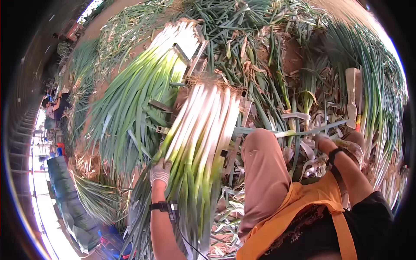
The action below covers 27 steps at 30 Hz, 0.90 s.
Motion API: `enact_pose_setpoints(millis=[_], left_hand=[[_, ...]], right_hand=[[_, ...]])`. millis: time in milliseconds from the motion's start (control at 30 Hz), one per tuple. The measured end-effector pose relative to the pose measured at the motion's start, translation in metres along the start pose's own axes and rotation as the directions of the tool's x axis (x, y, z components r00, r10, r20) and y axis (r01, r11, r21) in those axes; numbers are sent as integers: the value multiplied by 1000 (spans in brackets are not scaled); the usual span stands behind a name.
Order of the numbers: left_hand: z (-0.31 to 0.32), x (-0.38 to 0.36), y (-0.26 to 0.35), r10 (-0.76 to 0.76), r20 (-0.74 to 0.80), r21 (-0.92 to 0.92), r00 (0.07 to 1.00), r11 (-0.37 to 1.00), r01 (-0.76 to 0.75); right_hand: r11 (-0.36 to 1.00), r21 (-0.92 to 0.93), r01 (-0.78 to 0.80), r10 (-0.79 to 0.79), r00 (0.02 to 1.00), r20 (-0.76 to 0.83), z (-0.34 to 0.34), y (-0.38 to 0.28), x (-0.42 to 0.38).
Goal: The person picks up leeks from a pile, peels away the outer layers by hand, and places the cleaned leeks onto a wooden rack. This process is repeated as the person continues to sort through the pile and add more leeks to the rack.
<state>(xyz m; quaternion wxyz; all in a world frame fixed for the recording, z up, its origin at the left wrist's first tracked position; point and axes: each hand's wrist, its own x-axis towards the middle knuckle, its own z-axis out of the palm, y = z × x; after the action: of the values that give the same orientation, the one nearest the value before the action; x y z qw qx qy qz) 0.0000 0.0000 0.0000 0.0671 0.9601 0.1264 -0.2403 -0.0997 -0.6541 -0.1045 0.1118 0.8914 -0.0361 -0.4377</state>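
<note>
My left hand (160, 171), in a pale glove, is at the left edge of a pile of long green onions (200, 117), its fingers closed around green stalks where white turns to leaf. The pile lies in a low frame, roots at the far end and leaves towards me. Over on the right, my right hand (321, 141) is low beside my knee, dark and smeared, so I cannot tell what its fingers do. Close to it, a single green onion (286, 133) stretches crosswise past my other knee, above stripped leaves.
A second heap of green onions (151, 73) rests in another frame at the far left. Uncut green onions (368, 95) are stacked along the right, beside an upright pale board (353, 93). Peeled leaves (273, 73) litter the ground. People (58, 106) are far left.
</note>
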Motion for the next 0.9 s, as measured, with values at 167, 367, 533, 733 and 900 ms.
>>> enact_pose_setpoints(millis=[167,367,533,733,900], left_hand=[[-9,-28,46,-84,-58,107,995,990,89],[-5,-44,92,-29,-6,274,1000,961,29],[-13,-53,106,-83,16,331,996,941,73],[-16,-71,121,6,21,418,1000,908,-14],[-3,-67,118,64,42,426,997,901,-76]], right_hand=[[882,468,56,-1,993,-116,66,-39,-18],[855,449,260,-49,902,-428,39,-93,-15],[865,344,365,-272,918,-290,35,-124,-16],[840,388,379,-299,920,-252,101,-105,23],[766,620,169,-96,984,-151,69,-74,-12]])
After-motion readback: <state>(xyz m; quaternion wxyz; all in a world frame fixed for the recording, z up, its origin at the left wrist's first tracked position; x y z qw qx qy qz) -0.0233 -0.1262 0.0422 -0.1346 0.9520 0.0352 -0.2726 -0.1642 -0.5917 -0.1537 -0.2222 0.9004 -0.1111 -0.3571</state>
